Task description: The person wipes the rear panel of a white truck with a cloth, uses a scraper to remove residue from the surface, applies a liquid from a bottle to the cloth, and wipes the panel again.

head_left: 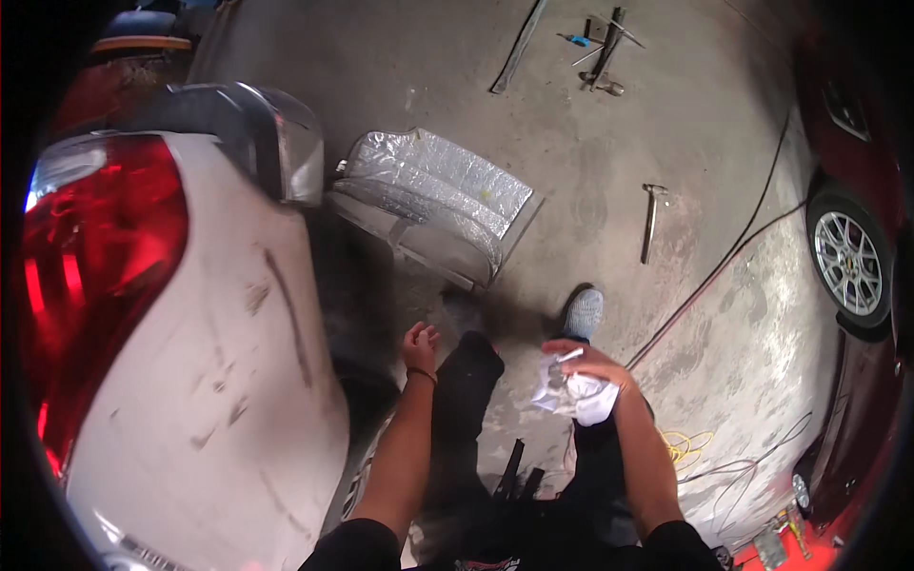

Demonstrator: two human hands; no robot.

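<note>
My right hand (pixel 592 366) grips a crumpled white cloth or paper (pixel 592 402) in front of my right leg. My left hand (pixel 420 346) hangs beside my left leg with loosely bent fingers apart and nothing visible in them. Close on the left is a white car's rear corner (pixel 219 371), marked with dark scuffs and fitted with a red tail light (pixel 114 219). Ahead of my feet a silver foil-covered panel (pixel 433 186) lies on the concrete.
A hammer-like tool (pixel 652 224) lies right of centre. Several tools (pixel 600 57) and a dark strip (pixel 517 48) lie farther ahead. Cables (pixel 714 285) and a yellow hose (pixel 690 445) run across the right floor beside a dark red car (pixel 847 124).
</note>
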